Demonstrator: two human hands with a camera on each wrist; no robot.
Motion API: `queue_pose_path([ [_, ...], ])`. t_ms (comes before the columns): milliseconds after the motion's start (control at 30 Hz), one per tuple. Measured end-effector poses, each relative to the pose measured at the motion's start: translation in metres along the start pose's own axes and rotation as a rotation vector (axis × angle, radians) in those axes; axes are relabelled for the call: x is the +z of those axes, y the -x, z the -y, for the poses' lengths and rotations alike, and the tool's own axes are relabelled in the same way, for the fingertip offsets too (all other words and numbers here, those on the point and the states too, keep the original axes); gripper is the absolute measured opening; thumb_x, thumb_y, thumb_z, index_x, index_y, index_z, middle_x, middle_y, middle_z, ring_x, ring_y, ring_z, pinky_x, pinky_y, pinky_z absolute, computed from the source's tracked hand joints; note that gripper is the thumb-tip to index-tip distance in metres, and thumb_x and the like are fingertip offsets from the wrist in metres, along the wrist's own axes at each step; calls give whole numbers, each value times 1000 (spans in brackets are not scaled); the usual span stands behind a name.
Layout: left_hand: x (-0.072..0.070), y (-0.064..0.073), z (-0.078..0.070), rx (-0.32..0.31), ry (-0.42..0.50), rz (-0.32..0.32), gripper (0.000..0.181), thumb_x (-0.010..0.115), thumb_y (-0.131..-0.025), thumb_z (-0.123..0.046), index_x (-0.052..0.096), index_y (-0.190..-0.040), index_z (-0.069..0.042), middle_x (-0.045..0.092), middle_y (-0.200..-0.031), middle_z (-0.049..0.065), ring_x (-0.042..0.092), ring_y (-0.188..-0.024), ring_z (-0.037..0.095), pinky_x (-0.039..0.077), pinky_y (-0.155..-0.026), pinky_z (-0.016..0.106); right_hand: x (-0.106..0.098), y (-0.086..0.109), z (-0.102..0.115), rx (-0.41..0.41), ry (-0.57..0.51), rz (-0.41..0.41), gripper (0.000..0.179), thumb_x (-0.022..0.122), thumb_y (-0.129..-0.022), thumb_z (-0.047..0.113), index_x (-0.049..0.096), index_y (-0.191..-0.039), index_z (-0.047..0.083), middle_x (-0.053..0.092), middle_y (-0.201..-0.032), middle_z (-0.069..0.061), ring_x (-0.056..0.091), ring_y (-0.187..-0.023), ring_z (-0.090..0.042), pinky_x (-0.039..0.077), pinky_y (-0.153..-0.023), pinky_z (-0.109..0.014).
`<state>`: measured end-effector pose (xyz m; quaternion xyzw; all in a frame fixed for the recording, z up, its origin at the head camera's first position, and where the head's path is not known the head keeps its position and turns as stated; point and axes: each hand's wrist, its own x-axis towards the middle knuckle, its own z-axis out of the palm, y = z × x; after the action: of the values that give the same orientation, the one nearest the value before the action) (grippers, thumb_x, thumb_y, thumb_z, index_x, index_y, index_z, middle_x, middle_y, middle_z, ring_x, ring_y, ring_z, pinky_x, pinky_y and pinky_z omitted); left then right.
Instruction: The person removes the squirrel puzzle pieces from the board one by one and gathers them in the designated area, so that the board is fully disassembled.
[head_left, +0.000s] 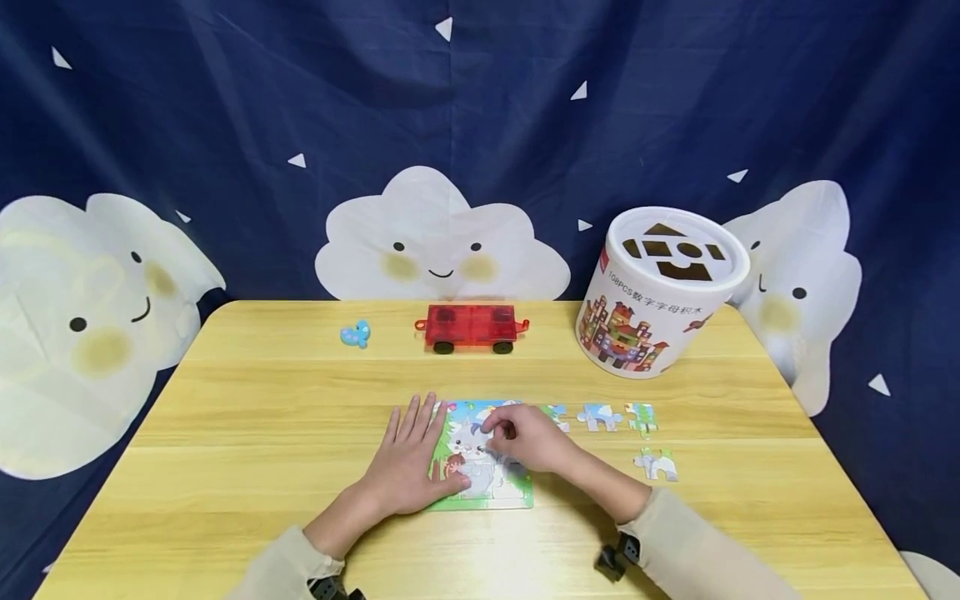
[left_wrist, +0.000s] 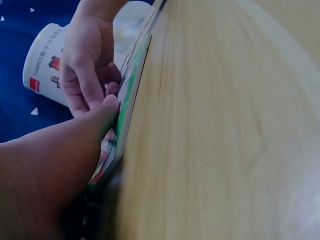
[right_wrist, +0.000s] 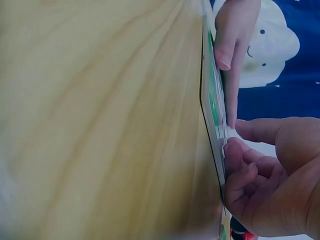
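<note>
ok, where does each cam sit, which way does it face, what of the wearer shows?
Head: on the head, facing forward and down at the puzzle board; left hand, right hand, sleeves show.
Left wrist: on that wrist, rolled sideways, looking low across the tabletop at the board's edge; left hand close, right hand beyond.
Right wrist: on that wrist, also low and sideways; right hand close, left hand beyond, blue backdrop behind.
Shared: both wrist views catch board edge and both hands; head and left wrist share the white bucket.

Glossy puzzle board (head_left: 483, 482), smooth wood-grain table (head_left: 247, 467), shiny plastic wagon (head_left: 472, 328), creased cloth backdrop (head_left: 510, 100)
</note>
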<state>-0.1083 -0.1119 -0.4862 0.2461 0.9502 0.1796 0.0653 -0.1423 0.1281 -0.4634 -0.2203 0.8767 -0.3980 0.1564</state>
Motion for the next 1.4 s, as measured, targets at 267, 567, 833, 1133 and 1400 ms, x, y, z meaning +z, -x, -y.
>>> queue_pose_path([
  [267,1,-1,-1,-32,11,36,108,56,-91,-71,19,-161,1,5,-169,20,-1,-155,41,-1,-121,61,5,-3,5,12,59,-26,13,74,-92,8,68,-103,7,56,-74,7,47,-61,-6,40,-57,-22],
  [567,4,-1,0,-35,11,28,107,58,-90,-70,19,-161,0,4,-170,20,-2,-155,40,-2,-121,61,7,-6,8,35,102,-23,17,77,-91,10,68,-105,10,55,-71,7,46,-58,-7,38,-55,-23],
  [833,3,-2,-1,-42,-9,43,107,57,-91,-70,17,-162,0,3,-170,19,-4,-155,40,-3,-121,61,6,-7,9,55,118,-28,16,77,-90,10,68,-104,11,55,-71,7,46,-59,-8,38,-55,-23],
  [1133,1,-3,-2,-44,6,50,107,56,-91,-71,17,-162,-1,4,-170,18,-4,-156,39,-3,-121,61,6,-8,9,50,138,-36,17,77,-90,11,67,-104,12,54,-69,7,45,-56,-8,35,-53,-23],
  [1400,3,-4,-1,-48,-3,51,107,55,-91,-72,16,-162,-2,2,-170,18,-6,-155,39,-5,-121,60,7,-8,11,71,142,-31,17,77,-90,11,67,-104,12,54,-70,6,45,-58,-9,36,-54,-23],
])
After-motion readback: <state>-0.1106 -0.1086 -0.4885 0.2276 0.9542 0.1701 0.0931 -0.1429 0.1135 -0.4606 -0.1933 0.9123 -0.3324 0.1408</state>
